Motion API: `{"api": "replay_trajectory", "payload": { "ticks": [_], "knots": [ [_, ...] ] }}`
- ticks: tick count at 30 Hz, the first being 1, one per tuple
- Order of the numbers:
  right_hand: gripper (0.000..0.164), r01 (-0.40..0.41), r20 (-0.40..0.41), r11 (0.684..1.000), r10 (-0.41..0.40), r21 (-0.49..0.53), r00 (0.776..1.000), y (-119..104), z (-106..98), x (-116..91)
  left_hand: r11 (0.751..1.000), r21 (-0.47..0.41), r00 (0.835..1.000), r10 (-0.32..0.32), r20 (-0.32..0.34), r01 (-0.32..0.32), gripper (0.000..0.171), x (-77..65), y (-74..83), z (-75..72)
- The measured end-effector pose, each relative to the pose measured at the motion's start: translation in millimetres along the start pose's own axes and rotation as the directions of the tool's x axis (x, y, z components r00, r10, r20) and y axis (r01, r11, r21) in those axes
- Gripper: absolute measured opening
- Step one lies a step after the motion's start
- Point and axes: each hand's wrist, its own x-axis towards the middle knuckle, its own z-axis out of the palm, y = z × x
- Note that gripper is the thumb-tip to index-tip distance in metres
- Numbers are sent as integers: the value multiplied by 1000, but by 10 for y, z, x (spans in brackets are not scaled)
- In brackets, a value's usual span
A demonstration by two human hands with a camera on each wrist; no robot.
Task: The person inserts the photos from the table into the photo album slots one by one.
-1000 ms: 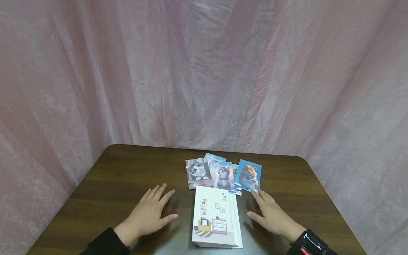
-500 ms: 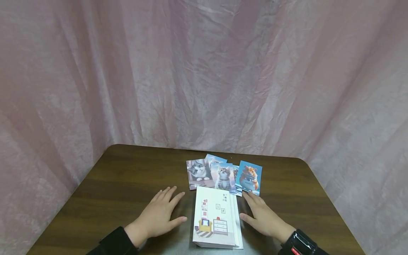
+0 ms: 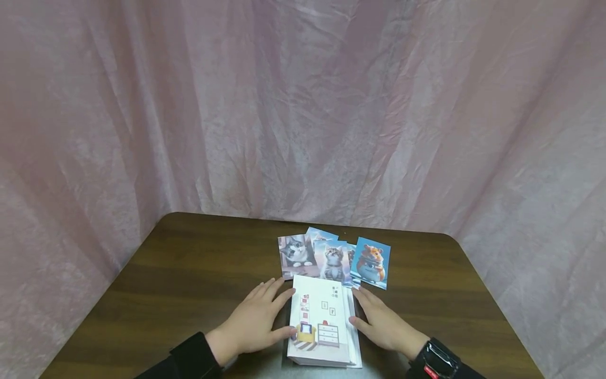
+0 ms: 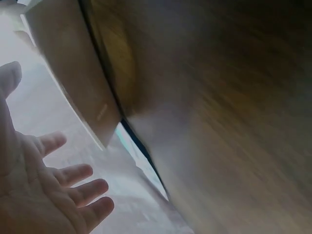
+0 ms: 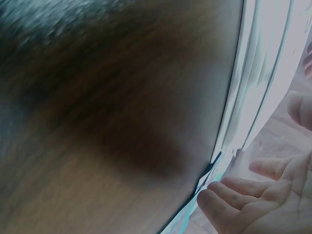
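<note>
A white photo album or book (image 3: 316,310) with a printed room scene on its cover lies closed at the near middle of the table. My left hand (image 3: 255,321) is at its left side, fingers spread and thumb tip by the cover's left edge. At the right side is my right hand (image 3: 381,321), its fingers extended and its thumb by the album's right edge. The left wrist view shows the left palm (image 4: 39,190) facing the album's side (image 4: 73,73). In the right wrist view, the right palm (image 5: 278,200) faces the page edges (image 5: 253,73). Whether either hand touches the album is unclear.
Several animal picture cards lie just behind the album: a grey-and-white cat card (image 3: 297,255), a kitten card (image 3: 333,261) overlapping others, and a hamster card (image 3: 371,262) at the right. The brown wooden table (image 3: 208,247) ends at a pinkish curtain (image 3: 303,116).
Both hands have moved inward toward the album, the left one rightward and the right one leftward. The album and cards stay in place on the table.
</note>
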Motion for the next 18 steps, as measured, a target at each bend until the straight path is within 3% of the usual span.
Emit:
{"api": "replay_trajectory", "payload": {
  "ticks": [9, 18],
  "knots": [
    [65, 48, 20, 999, -48, -8, 999, -50, 43, 83, 998, 21, 998, 57, 27, -58, 81, 114, 227, -27],
    [60, 51, 20, 999, -52, 5, 998, -97, 107, 121, 986, 73, 987, 147, 64, -152, 82, 166, 435, 107]
  ]
}}
